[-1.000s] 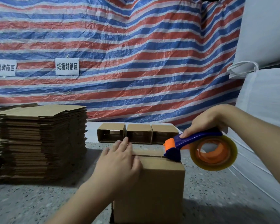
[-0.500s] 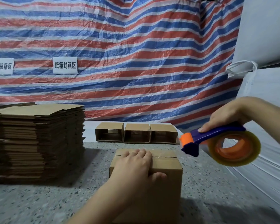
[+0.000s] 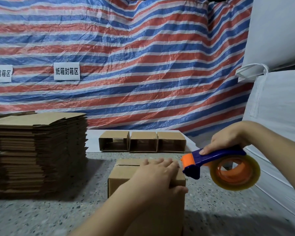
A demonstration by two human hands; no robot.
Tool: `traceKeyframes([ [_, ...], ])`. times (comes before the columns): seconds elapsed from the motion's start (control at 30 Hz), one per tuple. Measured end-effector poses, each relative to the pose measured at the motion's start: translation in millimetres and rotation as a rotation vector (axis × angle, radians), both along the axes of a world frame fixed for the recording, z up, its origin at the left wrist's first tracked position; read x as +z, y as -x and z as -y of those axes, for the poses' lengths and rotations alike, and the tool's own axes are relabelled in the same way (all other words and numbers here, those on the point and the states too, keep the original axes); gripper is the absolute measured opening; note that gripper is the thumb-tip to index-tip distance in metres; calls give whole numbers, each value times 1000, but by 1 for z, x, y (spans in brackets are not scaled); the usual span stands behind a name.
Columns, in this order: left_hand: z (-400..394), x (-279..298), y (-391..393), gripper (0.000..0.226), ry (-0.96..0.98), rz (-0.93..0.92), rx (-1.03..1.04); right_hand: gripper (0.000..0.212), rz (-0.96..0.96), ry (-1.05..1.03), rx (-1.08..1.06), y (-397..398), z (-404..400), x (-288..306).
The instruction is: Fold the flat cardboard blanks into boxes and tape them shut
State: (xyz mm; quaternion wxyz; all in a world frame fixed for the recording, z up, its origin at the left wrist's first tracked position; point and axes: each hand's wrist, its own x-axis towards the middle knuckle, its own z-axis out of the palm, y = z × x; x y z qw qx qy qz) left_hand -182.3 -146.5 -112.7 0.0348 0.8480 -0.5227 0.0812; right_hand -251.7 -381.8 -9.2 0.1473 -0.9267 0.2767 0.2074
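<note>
Box (image 3: 126, 176) under left hand (image 3: 157, 176)

My left hand (image 3: 157, 176) lies on a plain brown cardboard box (image 3: 126, 174), dull and a bit rough. My right hand (image 3: 228, 142) holds a smooth blue and orange plastic tape dispenser (image 3: 211, 159) with a shiny, see-through yellowish tape roll (image 3: 235, 172). The speckled grey stone table (image 3: 49, 215) looks matt. The striped plastic tarp (image 3: 143, 65) is crinkly.

left sign (image 3: 0, 73): cut by left edge | box (image 3: 124, 172) top seam: partly hidden under left hand (image 3: 157, 176)
</note>
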Motion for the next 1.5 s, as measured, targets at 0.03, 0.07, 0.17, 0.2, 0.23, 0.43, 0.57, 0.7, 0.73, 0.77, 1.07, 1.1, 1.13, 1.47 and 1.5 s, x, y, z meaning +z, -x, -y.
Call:
traceKeyframes([
  [0.03,2,-2,-1,77,-5,12,-2,83,1,-3,1,1,2,0],
  [0.07,3,-5,-2,75,-6,25,3,82,6,-11,3,3,4,2],
  [0.17,2,-7,-5,74,-11,54,5,78,41,-59,-8,15,14,18],
  [0.2,2,-7,-4,74,-9,54,2,77,33,-52,-2,20,16,24],
  [0.23,3,-6,-2,74,-5,51,-1,77,12,-24,10,24,17,30],
  [0.43,8,-6,3,71,16,67,-18,70,-84,321,35,7,-11,0],
  [0.57,6,-7,0,72,3,70,-15,60,-108,632,111,0,-21,-52],
  [0.7,1,-6,0,72,23,59,-6,62,215,616,17,7,-10,-127],
  [0.73,0,-6,0,72,32,55,-10,59,285,614,-6,8,-10,-146],
  [0.77,-1,-7,1,72,41,54,-15,57,333,609,-36,9,-9,-165],
  [1.07,-3,-5,5,70,55,51,-18,95,613,542,-220,6,-20,-172],
  [1.1,-2,-6,5,70,54,53,-15,92,789,441,-224,5,-24,-157],
  [1.13,-1,-7,4,71,51,57,-10,82,975,266,-235,4,-30,-140],
  [1.47,2,-8,3,74,42,98,7,56,1015,-693,-310,-48,-88,-109],
  [1.5,1,-8,4,74,54,97,12,56,992,-816,-340,-48,-89,-122],
])
